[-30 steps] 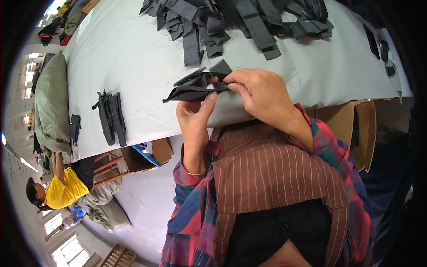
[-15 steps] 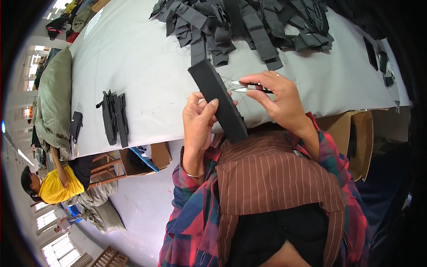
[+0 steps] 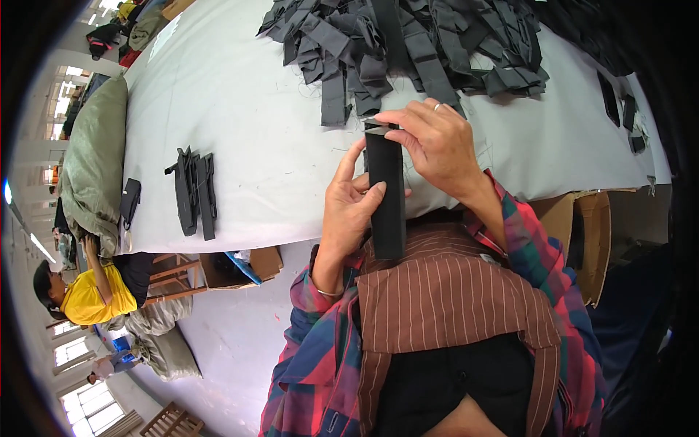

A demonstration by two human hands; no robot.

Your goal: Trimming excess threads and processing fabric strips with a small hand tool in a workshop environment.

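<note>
My left hand point(image 3: 346, 213) grips a flat black fabric strip point(image 3: 388, 207), with the thumb on its face and fingers behind. The strip stands nearly upright in the picture, over the table's near edge. Closed around a pair of thread snips point(image 3: 378, 130), my right hand point(image 3: 438, 146) is at the strip's far end. The pale blades lie across that end; the snips' handles are mostly hidden in the fingers. Just beyond is a heap of dark fabric strips point(image 3: 429, 62) with loose threads around it.
On the white-covered table point(image 3: 247, 146), several folded black strips point(image 3: 194, 193) lie to the left, near a small black piece point(image 3: 130, 200). A stuffed green sack point(image 3: 95, 156) rests at the left edge, where a person in a yellow shirt point(image 3: 91, 295) reaches. Cardboard boxes point(image 3: 591, 247) stand below the table.
The black strip has turned from a slant to nearly upright. My right hand has moved left and away from me, bringing the snips from the strip's side to its far end.
</note>
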